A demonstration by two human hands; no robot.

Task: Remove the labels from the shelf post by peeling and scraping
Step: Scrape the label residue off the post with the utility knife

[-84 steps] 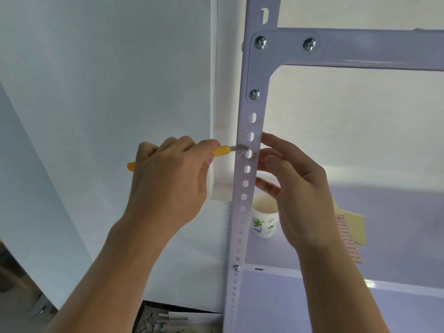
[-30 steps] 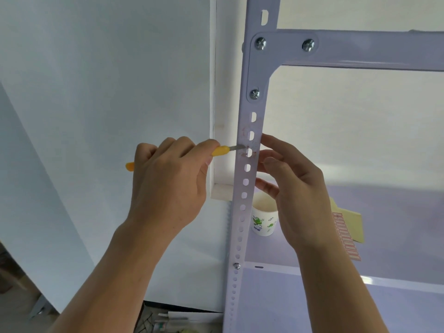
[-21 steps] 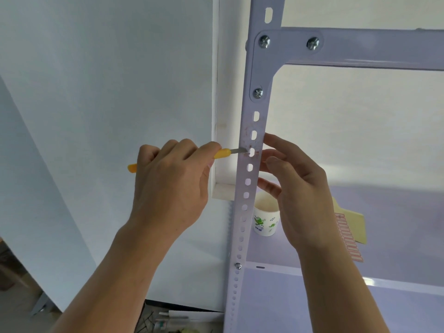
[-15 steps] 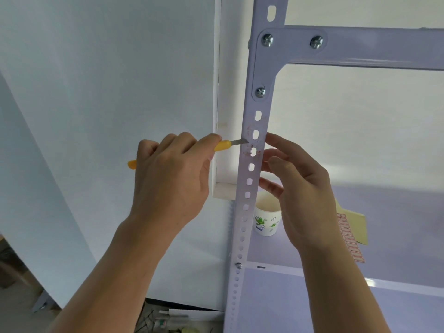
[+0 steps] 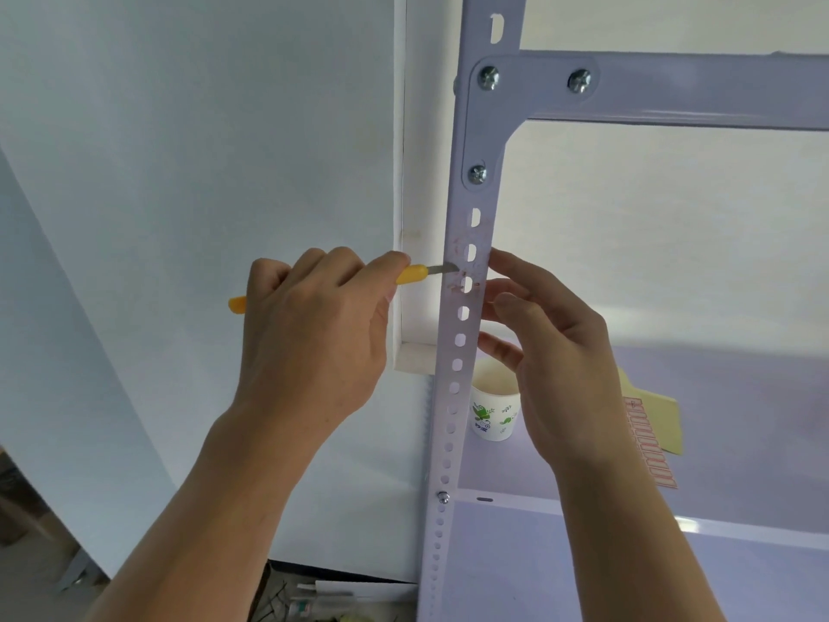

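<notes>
left hand (image 5: 309,334) grips yellow-handled knife (image 5: 412,274), blade on reddish label residue (image 5: 457,282) on white perforated metal shelf post (image 5: 453,397) | right hand (image 5: 551,352) loose-fingered, steadying post's right edge | best: keep blade shallow, short strokes

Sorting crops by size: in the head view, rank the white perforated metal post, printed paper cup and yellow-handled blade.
White perforated metal post
Then printed paper cup and yellow-handled blade, unsure: left hand hides most of the blade.
</notes>
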